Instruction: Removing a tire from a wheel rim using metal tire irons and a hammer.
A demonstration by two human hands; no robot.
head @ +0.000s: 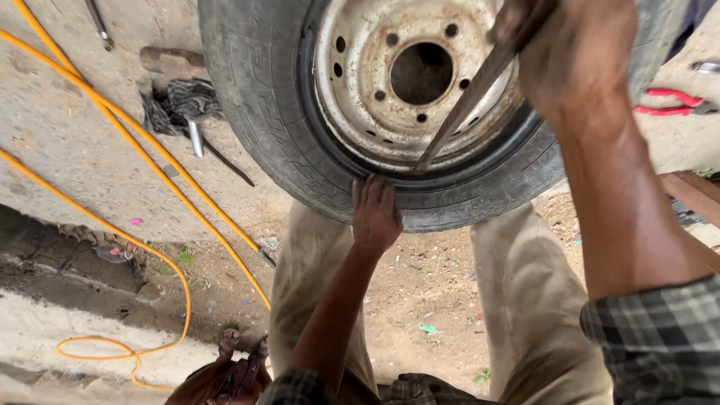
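Observation:
A black tyre (262,112) on a rusty white steel wheel rim (360,82) stands upright against my knees. My left hand (375,214) presses on the tyre's near sidewall, fingers spread over the rubber. Up at the top right, my right hand (574,56) grips a long metal tyre lever (465,105). The lever slants down and its tip is wedged between the rim edge and the tyre bead near the bottom of the wheel.
An orange hose (150,161) loops over the concrete and dirt ground at left. A hammer (172,61), a dark rag (184,101) and a metal tool (196,139) lie beside the tyre. Red-handled pliers (671,101) rest at right. A sandalled foot (229,341) shows below.

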